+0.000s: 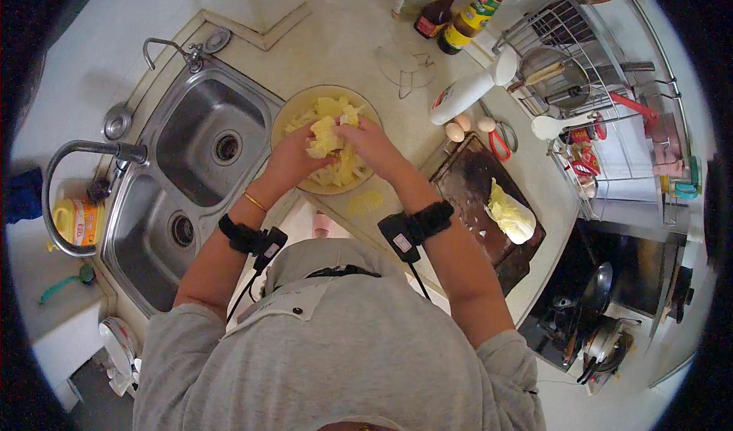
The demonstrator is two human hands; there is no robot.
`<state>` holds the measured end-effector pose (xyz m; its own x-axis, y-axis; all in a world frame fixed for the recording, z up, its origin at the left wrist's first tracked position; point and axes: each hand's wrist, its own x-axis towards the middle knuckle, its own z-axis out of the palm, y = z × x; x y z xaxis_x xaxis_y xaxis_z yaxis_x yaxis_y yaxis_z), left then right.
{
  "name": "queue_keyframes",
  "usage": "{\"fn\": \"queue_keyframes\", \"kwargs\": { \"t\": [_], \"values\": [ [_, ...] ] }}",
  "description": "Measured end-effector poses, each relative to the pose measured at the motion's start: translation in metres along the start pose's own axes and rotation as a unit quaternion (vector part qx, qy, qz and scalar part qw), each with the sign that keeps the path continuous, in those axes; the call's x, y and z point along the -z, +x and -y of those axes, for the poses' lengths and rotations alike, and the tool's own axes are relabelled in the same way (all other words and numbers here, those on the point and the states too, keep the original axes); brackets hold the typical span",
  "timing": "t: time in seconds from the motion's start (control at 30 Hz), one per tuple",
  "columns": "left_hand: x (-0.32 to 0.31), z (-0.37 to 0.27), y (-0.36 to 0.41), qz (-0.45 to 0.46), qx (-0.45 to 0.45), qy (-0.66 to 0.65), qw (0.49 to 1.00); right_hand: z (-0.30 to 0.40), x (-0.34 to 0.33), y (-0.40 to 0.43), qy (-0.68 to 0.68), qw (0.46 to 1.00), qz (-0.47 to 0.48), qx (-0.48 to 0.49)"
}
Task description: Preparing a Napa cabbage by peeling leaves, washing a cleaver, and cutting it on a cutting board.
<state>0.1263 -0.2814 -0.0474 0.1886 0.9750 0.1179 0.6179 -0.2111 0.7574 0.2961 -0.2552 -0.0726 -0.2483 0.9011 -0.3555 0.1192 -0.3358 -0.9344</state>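
Note:
Both hands are over a round, cream-coloured basin (286, 113) on the counter. Yellow and pale pieces of napa cabbage (349, 173) fill much of it. My left hand (298, 150) grips a piece of yellow cabbage leaf (324, 138), which hangs above the heap. My right hand (372, 144) is at the same leaf from the other side, with its fingertips closed on its edge. A loose leaf piece (365, 202) lies on the counter just in front of the basin.
A double steel sink (215, 127) is left of the basin. On the right, a dark cutting board (472, 193) bears part of a napa cabbage (511, 213). Eggs (455, 132), red-handled scissors (499, 144), a white bottle (462, 96), sauce bottles (472, 20) and a wire rack (421, 76) stand or lie behind.

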Motion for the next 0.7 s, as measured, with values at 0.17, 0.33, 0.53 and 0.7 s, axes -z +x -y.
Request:
{"fn": "queue_keyframes", "kwargs": {
  "t": [0.17, 0.33, 0.53, 0.7],
  "values": [
    [0.004, 0.018, 0.006, 0.131, 0.128, 0.047, 0.982, 0.019, -0.007, -0.002, -0.073, 0.996, 0.037, 0.032],
    [0.011, 0.035, 0.009, 0.029, 0.072, 0.012, 0.997, 0.011, 0.001, 0.000, -0.288, 0.955, -0.059, 0.047],
    [0.009, 0.033, 0.005, 0.021, -0.002, 0.087, 0.996, 0.019, 0.022, -0.031, -0.537, 0.823, -0.120, 0.144],
    [-0.006, 0.033, 0.001, 0.063, -0.065, 0.120, 0.989, 0.027, 0.046, -0.084, -0.485, 0.874, -0.033, -0.008]
  ]
}}
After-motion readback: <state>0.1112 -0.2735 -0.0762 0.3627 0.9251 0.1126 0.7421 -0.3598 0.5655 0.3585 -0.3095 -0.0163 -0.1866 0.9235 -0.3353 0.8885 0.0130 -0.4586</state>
